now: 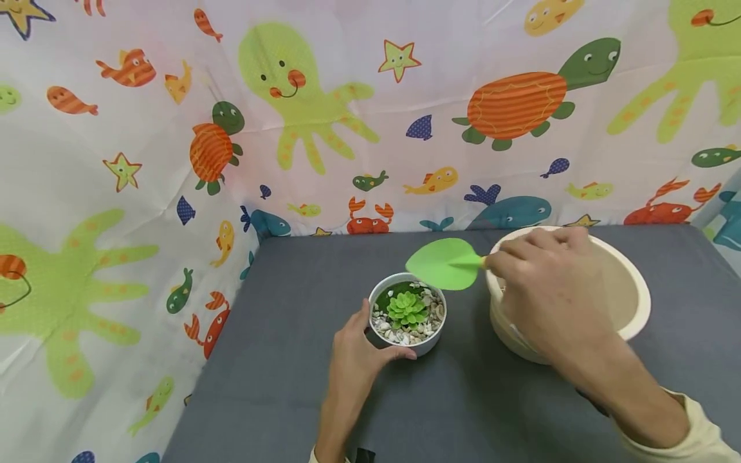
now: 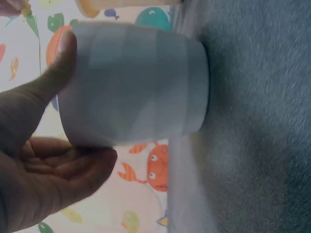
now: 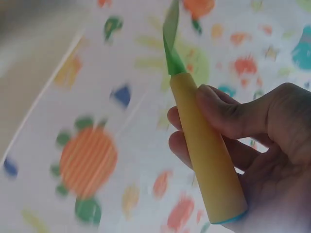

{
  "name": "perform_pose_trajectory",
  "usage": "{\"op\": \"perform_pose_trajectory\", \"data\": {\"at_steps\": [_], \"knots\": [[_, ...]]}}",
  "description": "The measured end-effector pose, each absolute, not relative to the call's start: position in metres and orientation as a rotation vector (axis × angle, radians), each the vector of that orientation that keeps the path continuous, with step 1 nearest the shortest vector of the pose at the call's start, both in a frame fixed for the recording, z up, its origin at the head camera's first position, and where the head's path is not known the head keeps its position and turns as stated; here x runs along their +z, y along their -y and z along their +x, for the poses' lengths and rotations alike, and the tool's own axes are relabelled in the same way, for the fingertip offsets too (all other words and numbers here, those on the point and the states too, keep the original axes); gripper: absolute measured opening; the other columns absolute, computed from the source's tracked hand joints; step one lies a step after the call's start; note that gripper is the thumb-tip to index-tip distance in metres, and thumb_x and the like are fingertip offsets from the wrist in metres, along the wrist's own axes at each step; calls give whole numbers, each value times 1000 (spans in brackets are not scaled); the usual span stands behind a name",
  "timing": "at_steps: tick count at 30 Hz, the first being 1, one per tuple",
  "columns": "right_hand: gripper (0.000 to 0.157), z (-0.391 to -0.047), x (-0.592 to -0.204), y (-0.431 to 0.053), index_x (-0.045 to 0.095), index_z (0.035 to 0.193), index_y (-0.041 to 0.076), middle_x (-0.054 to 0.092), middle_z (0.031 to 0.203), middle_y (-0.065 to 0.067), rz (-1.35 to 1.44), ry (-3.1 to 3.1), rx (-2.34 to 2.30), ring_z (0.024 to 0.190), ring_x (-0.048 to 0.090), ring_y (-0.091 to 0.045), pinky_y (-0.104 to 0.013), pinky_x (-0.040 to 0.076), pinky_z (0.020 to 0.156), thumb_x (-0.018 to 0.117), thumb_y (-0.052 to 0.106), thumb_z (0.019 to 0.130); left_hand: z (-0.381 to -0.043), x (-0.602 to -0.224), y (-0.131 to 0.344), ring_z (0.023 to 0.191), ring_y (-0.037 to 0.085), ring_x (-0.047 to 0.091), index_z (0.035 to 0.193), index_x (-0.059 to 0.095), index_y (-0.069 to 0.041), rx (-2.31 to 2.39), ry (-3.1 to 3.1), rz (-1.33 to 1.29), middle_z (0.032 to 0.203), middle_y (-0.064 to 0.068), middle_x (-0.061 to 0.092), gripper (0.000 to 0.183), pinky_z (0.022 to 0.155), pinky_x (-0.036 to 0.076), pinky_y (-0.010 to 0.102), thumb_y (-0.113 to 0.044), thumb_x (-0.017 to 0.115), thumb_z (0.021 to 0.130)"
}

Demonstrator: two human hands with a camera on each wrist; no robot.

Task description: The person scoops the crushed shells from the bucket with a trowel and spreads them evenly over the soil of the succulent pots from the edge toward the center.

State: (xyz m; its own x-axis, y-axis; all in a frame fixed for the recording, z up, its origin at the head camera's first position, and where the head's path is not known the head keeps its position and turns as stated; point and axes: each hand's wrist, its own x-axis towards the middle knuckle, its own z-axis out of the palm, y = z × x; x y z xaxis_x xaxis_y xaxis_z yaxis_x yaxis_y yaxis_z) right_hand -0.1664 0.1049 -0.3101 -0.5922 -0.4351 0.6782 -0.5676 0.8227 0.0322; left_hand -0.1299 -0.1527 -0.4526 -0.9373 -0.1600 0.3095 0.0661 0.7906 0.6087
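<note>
A small white pot (image 1: pixel 428 348) stands on the grey cloth, with a green succulent (image 1: pixel 407 308) and pale pebbles (image 1: pixel 399 335) inside. My left hand (image 1: pixel 356 354) holds the pot from its near left side, thumb and fingers spread around the wall. In the left wrist view the pot's ribbed side (image 2: pixel 141 82) sits between thumb and fingers. My right hand (image 1: pixel 550 283) grips a toy garden trowel by its yellow handle (image 3: pixel 206 150). Its green blade (image 1: pixel 444 263) points left, above the pot's far right rim. The right hand is raised over the large cream bucket.
To the right of the pot stands the large cream bucket (image 1: pixel 639 302), its inside partly hidden by my right hand. Grey cloth (image 1: pixel 278 360) covers the table. A curtain with printed sea animals (image 1: pixel 347 51) hangs behind and along the left side.
</note>
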Motion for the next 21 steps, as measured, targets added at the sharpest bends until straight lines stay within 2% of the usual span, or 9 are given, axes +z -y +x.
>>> {"op": "perform_pose_trajectory", "data": {"at_steps": [4,7,8,10,13,15,17,19,21], "knots": [[27,-164,-305,-150,82,87,3,78,80,-16,603,2254,221,74,67,-35,-52,38,76,59,-11,80,-120,-454,144,101,34,78,137,64,6,-703,2577,80,115,20,78,115,83,62,47,-50,99,42],[20,-163,-304,-181,79,85,-2,77,84,-23,461,2366,167,78,65,-40,-55,36,81,65,-15,79,-115,-451,143,86,32,77,130,69,4,-508,2586,88,100,16,79,111,73,62,46,-59,94,42],[19,-164,-304,-190,79,85,-4,76,84,-25,413,2416,145,80,64,-41,-56,36,83,67,-16,76,-113,-450,143,83,30,76,128,71,3,-445,2591,86,95,15,78,109,71,62,45,-61,92,43],[22,-167,-305,-204,78,85,-5,75,85,-27,337,2534,91,81,63,-42,-57,35,85,69,-19,70,-110,-447,144,82,27,76,124,74,0,-320,2592,69,92,13,79,105,78,62,44,-66,88,43],[18,-177,-312,-222,71,70,-1,67,63,-18,372,2604,-20,71,59,-37,-58,38,83,70,-18,64,-108,-443,146,98,25,74,119,77,-2,-221,2554,23,105,12,78,102,93,59,49,-69,86,42],[23,-183,-318,-228,65,61,6,59,53,-9,431,2641,-148,64,57,-31,-55,39,80,75,-15,63,-109,-438,143,111,28,71,121,75,-1,-227,2507,-38,119,15,75,102,101,55,56,-67,88,44],[32,-188,-325,-230,61,59,10,55,51,-3,491,2664,-274,61,56,-28,-52,41,78,85,-11,62,-113,-433,134,122,33,66,126,72,0,-303,2467,-116,130,18,69,101,103,53,60,-62,91,49],[35,-192,-332,-228,62,59,9,58,54,-6,534,2701,-370,60,56,-28,-49,42,76,95,-4,58,-119,-426,119,129,36,62,135,67,0,-402,2454,-203,139,20,64,100,106,53,59,-57,92,57],[34,-194,-338,-224,67,65,8,62,58,-9,563,2746,-409,62,57,-29,-47,41,76,100,1,56,-126,-420,100,135,36,60,140,63,-1,-514,2473,-294,146,18,61,96,110,52,55,-53,92,64]]}}
